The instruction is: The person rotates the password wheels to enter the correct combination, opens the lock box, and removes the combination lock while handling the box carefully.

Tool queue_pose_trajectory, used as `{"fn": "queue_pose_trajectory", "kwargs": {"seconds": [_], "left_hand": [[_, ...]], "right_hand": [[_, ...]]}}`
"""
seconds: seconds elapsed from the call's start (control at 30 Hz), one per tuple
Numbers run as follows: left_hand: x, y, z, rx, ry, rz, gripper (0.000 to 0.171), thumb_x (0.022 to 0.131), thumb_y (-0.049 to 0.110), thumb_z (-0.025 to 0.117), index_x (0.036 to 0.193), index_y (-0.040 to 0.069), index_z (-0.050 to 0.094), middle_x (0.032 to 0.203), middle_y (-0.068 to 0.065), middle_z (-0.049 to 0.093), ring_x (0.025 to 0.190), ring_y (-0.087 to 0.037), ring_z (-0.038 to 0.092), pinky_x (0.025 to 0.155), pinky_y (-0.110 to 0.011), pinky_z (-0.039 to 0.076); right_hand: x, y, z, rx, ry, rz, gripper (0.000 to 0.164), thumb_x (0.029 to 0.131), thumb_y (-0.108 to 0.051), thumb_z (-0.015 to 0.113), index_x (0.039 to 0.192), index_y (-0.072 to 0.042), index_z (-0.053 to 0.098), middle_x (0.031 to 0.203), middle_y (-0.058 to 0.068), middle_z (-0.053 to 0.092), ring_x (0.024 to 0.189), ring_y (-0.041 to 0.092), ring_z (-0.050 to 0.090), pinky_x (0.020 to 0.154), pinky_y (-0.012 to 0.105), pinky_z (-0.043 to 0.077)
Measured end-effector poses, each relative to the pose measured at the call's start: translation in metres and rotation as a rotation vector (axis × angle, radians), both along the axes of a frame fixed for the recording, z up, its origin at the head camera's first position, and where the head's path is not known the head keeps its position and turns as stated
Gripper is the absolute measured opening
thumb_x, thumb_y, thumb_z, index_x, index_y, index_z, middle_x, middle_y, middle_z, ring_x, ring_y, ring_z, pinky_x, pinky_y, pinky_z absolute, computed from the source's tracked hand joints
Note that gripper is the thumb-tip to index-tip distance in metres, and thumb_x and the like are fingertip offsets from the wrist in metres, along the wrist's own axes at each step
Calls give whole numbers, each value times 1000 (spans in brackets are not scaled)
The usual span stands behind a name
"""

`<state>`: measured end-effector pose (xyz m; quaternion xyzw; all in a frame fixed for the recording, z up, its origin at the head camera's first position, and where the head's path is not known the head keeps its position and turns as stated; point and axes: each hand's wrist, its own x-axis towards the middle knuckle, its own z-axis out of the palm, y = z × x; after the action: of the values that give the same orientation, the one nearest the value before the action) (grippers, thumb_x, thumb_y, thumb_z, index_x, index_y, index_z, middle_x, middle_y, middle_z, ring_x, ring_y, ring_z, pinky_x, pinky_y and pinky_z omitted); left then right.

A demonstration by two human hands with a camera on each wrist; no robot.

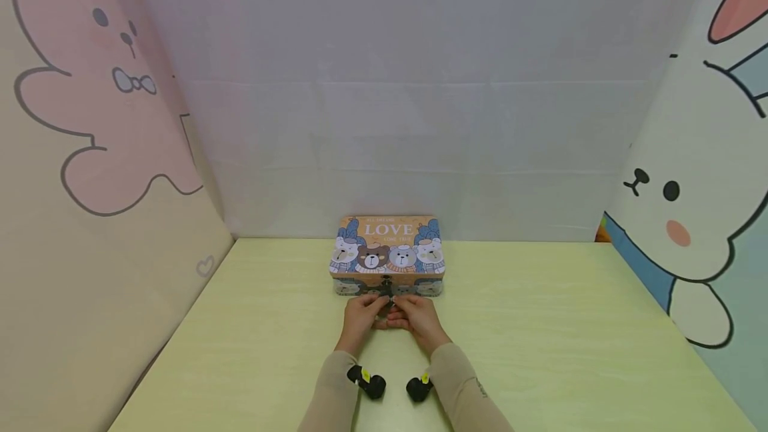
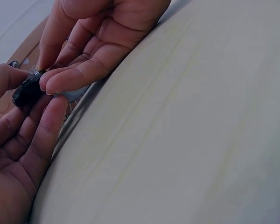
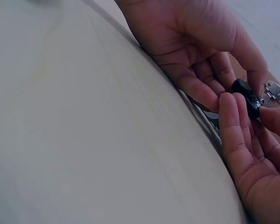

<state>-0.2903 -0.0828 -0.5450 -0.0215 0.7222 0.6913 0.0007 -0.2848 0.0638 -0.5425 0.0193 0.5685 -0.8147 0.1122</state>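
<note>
A small black padlock (image 3: 245, 95) with a silvery metal part sits between both hands, close against the front of a tin box (image 1: 387, 245). My left hand (image 1: 362, 315) pinches it from the left, the thumb on top of it in the left wrist view. From the other side my right hand (image 1: 420, 317) pinches it too, fingertips meeting the left ones. Right beside the padlock in the right wrist view is the box's metal clasp (image 3: 274, 90). Bears and the word LOVE decorate the closed lid. Fingers hide part of the padlock, and whether it is hooked through the clasp I cannot tell.
The box stands on a pale yellow-green table (image 1: 540, 325), near a white back wall (image 1: 420, 99). Side panels carry a pink cartoon figure (image 1: 120, 119) on the left and a white rabbit (image 1: 690, 212) on the right. Black cameras (image 1: 367, 382) are worn at both wrists.
</note>
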Motion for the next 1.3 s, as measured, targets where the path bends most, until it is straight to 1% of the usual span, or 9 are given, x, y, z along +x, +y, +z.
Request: {"fn": "queue_pose_trajectory", "kwargs": {"seconds": [0.13,0.23,0.3,0.33,0.47,0.6,1.0,1.23,1.3], "left_hand": [[1,1,2,76,-25,9,28,94,15,65,101,-11,72,77,-11,71,59,-16,68,54,-30,61],[1,1,3,99,-37,15,27,94,12,64,103,-12,70,79,-11,71,63,-16,68,54,-29,61],[2,0,3,80,-33,17,23,91,8,66,101,-12,70,81,-8,71,66,-13,67,54,-27,60],[4,0,7,72,-26,10,23,90,5,66,102,-14,68,82,-8,70,68,-12,66,54,-27,60],[5,-2,6,47,-1,-9,26,85,-2,69,105,-18,65,85,-8,71,71,-9,64,53,-26,59],[2,-2,1,30,13,-6,28,84,-1,71,106,-18,66,87,-12,72,70,-9,64,53,-24,59],[1,-4,1,58,3,-43,26,89,1,68,106,-18,67,86,-8,70,65,-11,65,53,-26,60],[-1,-4,0,-4,4,-44,24,89,3,69,104,-16,69,85,-7,70,68,-8,64,54,-25,60],[-2,-4,-1,2,0,-51,23,90,3,68,103,-15,69,84,-7,70,66,-9,64,54,-25,60]], "right_hand": [[0,0,2,-2,0,-1,25,101,-3,55,113,19,59,78,8,64,65,12,66,65,27,62],[0,-1,2,-4,-1,-3,24,101,-4,56,109,17,60,78,8,63,64,12,66,65,27,62],[0,-1,3,-5,-1,-2,23,101,-5,56,108,16,60,79,8,63,64,12,66,65,27,62],[1,0,3,-4,0,0,24,101,-5,56,109,17,60,79,8,63,65,12,66,65,27,62],[2,0,3,-2,6,7,26,101,-6,56,113,18,59,79,8,64,65,12,66,65,27,62],[1,0,2,-2,8,6,26,101,-5,56,112,18,59,78,8,64,66,12,66,65,27,62],[0,-1,2,-2,-2,-4,26,101,-5,56,113,18,59,77,7,64,65,11,65,64,26,61],[1,0,2,-2,-2,3,28,102,-6,55,115,18,57,78,7,64,66,12,66,66,28,62],[1,0,2,-2,-1,6,29,102,-7,55,117,19,57,78,7,64,66,12,66,66,28,62]]}}
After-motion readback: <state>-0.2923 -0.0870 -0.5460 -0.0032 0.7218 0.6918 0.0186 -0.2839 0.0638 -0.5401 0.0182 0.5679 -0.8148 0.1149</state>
